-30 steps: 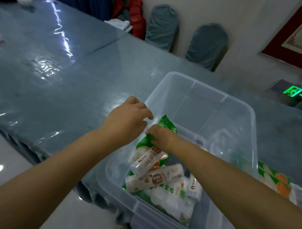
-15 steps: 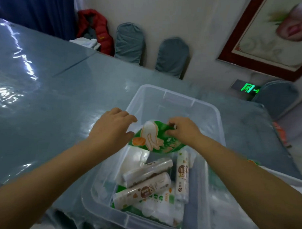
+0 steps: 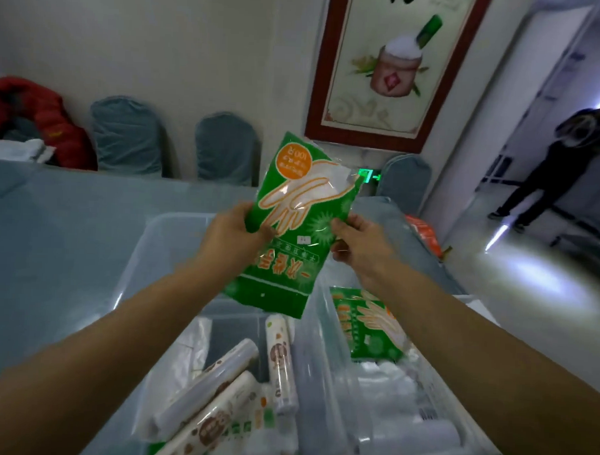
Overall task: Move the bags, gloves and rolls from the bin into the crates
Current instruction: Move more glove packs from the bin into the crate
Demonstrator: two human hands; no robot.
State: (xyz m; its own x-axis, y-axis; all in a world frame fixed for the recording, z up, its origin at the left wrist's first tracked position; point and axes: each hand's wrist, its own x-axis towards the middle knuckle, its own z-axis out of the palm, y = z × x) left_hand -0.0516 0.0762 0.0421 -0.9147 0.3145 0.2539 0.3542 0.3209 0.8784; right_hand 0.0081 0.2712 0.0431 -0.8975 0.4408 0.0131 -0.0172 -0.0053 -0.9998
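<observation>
While both hands grip it, a green glove pack [image 3: 293, 223] hangs upside down at frame centre, lifted clear above the bin [image 3: 162, 243]. Left hand [image 3: 235, 237] pinches the pack's left edge, thumb on the front face, fingers behind. Right hand [image 3: 361, 244] pinches the right edge, thumb on the front, other fingers curled behind. Pack is tilted, top corner leaning toward upper left, lower end pointing down toward the bin. Orange circle and a hand outline print on its face; a torn white bit shows at the upper right corner.

Bin is clear plastic, lower centre-left of frame, on a blue-grey table [image 3: 53, 225]. Inside it, lower left: three rolls [image 3: 282, 359] in printed wrap, one lying upright in frame beside the bin's right wall, two slanted at its left. White bags [image 3: 192, 349] lie just left of them, partly hidden by the left forearm.

Crate [image 3: 432, 385], also clear, sits touching the bin's right side, lower right of frame. Second green glove pack [image 3: 370, 325] lies flat in its far end; white plastic stuff below it, blurred, can't tell what.

Background: covered chairs [image 3: 128, 136] along the wall, red jacket [image 3: 54, 126] upper left, framed picture [image 3: 396, 64] top centre, a person [image 3: 548, 174] standing far right in the corridor.
</observation>
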